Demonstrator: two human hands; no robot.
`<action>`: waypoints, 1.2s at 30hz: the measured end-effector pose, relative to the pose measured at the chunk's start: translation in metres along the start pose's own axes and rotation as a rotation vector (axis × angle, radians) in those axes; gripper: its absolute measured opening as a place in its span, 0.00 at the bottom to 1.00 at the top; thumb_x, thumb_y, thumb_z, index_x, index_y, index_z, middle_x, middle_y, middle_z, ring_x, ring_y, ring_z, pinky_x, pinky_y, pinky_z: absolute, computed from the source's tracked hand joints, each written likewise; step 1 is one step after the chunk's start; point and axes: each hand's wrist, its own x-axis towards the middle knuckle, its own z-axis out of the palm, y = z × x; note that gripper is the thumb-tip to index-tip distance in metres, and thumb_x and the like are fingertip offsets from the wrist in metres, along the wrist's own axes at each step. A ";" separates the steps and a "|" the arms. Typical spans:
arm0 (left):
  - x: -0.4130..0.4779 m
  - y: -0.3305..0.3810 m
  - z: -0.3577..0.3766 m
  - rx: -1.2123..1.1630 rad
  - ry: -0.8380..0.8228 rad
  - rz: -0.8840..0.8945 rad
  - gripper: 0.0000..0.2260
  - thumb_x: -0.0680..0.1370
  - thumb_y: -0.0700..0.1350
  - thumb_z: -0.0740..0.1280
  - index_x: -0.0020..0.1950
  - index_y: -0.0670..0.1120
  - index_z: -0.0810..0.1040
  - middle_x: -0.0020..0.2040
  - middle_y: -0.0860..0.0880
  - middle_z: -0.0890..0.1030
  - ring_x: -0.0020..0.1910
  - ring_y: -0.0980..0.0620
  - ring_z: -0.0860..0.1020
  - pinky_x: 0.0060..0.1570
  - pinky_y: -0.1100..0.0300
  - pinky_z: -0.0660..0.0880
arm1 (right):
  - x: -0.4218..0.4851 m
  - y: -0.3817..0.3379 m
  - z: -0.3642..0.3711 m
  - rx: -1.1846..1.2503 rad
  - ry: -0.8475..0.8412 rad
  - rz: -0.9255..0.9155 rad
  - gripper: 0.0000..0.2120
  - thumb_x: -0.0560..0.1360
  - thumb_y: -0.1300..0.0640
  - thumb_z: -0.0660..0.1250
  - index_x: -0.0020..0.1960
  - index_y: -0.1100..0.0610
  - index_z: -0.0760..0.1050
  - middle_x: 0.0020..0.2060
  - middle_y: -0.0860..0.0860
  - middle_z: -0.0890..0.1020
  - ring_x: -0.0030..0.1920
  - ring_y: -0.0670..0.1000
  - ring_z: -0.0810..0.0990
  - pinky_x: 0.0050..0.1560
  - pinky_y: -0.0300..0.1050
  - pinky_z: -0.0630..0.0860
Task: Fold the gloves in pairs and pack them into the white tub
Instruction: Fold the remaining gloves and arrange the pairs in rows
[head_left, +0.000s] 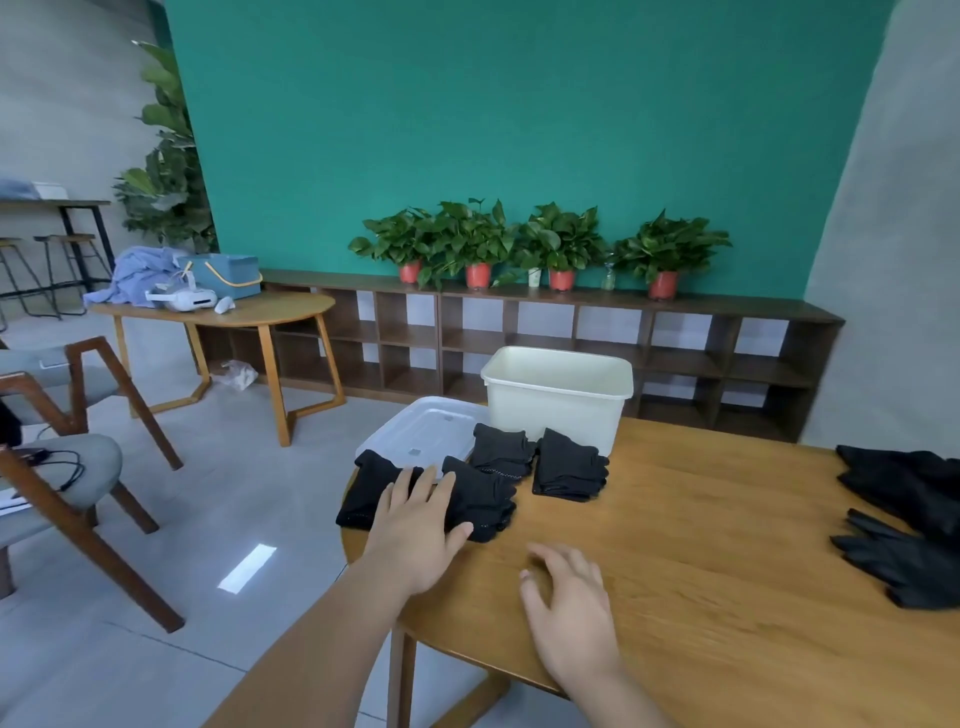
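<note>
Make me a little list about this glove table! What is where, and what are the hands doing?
white tub: upright, uncovered, at the far edge of the table, bottom hidden
lid: flat, left of the tub
folded gloves: four black bundles before the tub
loose gloves: black heap at the right edge
left hand: flat on the nearest bundles
right hand: relaxed on bare wood

Four folded black knit glove bundles lie flat: one (366, 493) under the left hand's (415, 525) fingertips, one (485, 501) against its thumb, and two (501, 449) (569, 465) farther ahead. Beyond these stands the white rectangular plastic tub (558, 402), upright and open. Loose black gloves (906, 525) are heaped well right of the right hand (569, 605).
</note>
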 end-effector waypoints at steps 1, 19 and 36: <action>-0.004 0.010 0.000 -0.008 -0.015 0.025 0.34 0.85 0.66 0.52 0.87 0.55 0.46 0.87 0.51 0.45 0.85 0.43 0.41 0.83 0.45 0.43 | 0.002 0.003 -0.005 0.072 0.003 0.010 0.18 0.84 0.45 0.61 0.73 0.43 0.74 0.68 0.39 0.72 0.67 0.44 0.65 0.67 0.41 0.64; -0.032 0.203 0.040 -0.148 -0.166 0.389 0.33 0.85 0.66 0.54 0.86 0.55 0.51 0.87 0.53 0.45 0.85 0.47 0.43 0.84 0.47 0.45 | -0.016 0.136 -0.138 -0.058 0.100 0.180 0.20 0.83 0.45 0.65 0.74 0.45 0.73 0.68 0.45 0.74 0.70 0.50 0.70 0.72 0.44 0.68; -0.008 0.354 0.084 -0.233 -0.231 0.654 0.32 0.85 0.67 0.51 0.86 0.57 0.50 0.86 0.56 0.47 0.85 0.49 0.45 0.83 0.48 0.47 | -0.026 0.268 -0.262 -0.491 -0.003 0.422 0.30 0.85 0.37 0.48 0.85 0.46 0.52 0.84 0.43 0.53 0.84 0.52 0.43 0.83 0.53 0.50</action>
